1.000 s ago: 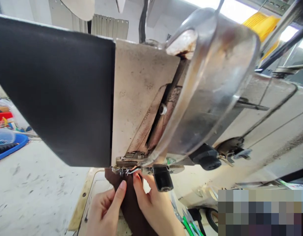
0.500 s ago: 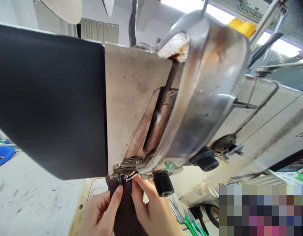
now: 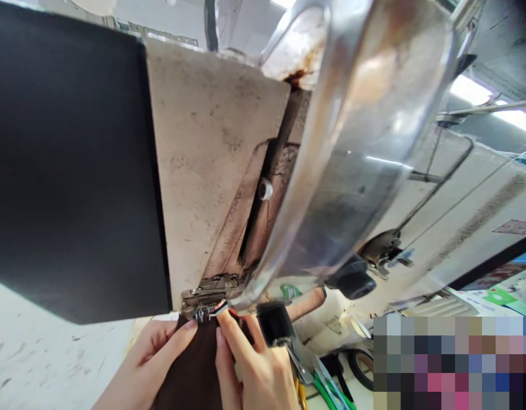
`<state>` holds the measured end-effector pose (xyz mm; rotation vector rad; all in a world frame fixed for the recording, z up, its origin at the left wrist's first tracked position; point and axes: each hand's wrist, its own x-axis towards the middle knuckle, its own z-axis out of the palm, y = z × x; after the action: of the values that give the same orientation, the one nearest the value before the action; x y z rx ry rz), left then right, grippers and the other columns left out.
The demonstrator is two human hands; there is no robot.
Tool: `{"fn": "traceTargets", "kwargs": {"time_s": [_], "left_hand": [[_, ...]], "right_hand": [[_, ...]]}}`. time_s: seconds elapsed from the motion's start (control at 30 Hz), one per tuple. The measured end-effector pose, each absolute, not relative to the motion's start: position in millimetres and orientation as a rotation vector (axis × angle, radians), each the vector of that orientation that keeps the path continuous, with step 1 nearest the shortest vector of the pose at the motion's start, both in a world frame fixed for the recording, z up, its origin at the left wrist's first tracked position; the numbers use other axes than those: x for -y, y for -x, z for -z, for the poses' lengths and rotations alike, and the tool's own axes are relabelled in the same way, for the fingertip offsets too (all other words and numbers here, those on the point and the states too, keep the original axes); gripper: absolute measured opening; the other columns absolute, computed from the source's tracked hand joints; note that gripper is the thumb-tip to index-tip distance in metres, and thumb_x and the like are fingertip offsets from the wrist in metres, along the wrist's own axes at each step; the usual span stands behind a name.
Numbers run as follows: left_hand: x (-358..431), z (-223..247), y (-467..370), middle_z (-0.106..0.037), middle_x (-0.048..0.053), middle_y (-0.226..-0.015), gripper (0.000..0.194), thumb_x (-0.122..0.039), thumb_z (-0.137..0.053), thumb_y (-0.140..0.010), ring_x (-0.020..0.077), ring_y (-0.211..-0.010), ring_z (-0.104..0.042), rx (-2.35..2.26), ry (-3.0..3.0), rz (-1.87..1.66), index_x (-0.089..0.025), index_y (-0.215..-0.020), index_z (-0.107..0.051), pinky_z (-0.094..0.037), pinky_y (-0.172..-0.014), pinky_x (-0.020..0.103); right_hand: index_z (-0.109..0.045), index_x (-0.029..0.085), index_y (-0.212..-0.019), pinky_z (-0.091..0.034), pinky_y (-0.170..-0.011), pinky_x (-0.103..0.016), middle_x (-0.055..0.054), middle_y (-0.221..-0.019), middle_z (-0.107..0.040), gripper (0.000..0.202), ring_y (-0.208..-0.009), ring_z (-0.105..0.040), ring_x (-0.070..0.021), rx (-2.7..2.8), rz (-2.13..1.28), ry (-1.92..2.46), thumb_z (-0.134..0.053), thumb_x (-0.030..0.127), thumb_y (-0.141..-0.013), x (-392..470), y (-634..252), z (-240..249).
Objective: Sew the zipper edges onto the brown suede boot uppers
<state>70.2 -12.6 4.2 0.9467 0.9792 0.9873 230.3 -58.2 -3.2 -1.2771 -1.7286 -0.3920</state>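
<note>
A worn cream sewing machine [image 3: 211, 148] with a shiny metal cover [image 3: 357, 154] fills most of the view. A strip of dark brown fabric [image 3: 194, 370] runs up to the presser foot [image 3: 203, 310] under the machine head. My left hand [image 3: 147, 359] pinches the fabric's left edge, fingertip just below the foot. On the other side my right hand [image 3: 249, 370] holds the fabric's right edge, index finger reaching up beside the foot. The needle itself is hidden.
A black panel [image 3: 70, 165] on the machine's left blocks much of the view. A black knob [image 3: 273, 323] hangs just right of my right hand. Green-handled scissors [image 3: 326, 387] lie lower right. The pale worktable [image 3: 40, 364] shows at lower left.
The camera has come closer and lower, so the machine looks larger. Both hands have slid up the brown fabric toward the presser foot and sit lower in the picture.
</note>
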Motion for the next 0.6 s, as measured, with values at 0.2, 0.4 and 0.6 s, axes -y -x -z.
{"fn": "traceTargets", "kwargs": {"time_s": [0.2,0.4,0.6], "left_hand": [[6,-6,-72,-0.057,-0.004,-0.054,0.062,-0.063,-0.094,-0.043,0.007,-0.05,-0.051,-0.916,-0.805,-0.931,-0.014,-0.062,-0.06,-0.04,-0.047,0.016],[2,-6,-73,-0.06,-0.007,-0.057,0.06,-0.053,-0.098,-0.04,0.0077,-0.052,-0.057,-0.898,-0.685,-0.953,-0.016,-0.062,-0.057,-0.048,-0.051,0.017],[2,-4,-75,-0.065,-0.005,-0.058,0.064,-0.057,-0.098,-0.033,0.0102,-0.053,-0.06,-0.944,-0.698,-0.994,-0.016,-0.064,-0.059,-0.049,-0.051,0.018]], "right_hand": [[-0.063,0.025,-0.121,-0.048,-0.08,-0.043,-0.007,-0.099,-0.066,0.035,-0.088,-0.062,-0.0271,1.724,0.341,1.29,-0.047,0.013,-0.093,56,-231,0],[-0.061,0.024,-0.099,-0.046,-0.081,-0.041,-0.006,-0.097,-0.066,0.018,-0.091,-0.062,-0.0265,1.728,0.254,1.272,-0.046,0.014,-0.095,55,-234,-2],[-0.061,0.027,-0.104,-0.047,-0.081,-0.041,-0.004,-0.098,-0.067,0.021,-0.09,-0.061,-0.0268,1.743,0.158,1.325,-0.048,0.013,-0.093,56,-234,-10]]}}
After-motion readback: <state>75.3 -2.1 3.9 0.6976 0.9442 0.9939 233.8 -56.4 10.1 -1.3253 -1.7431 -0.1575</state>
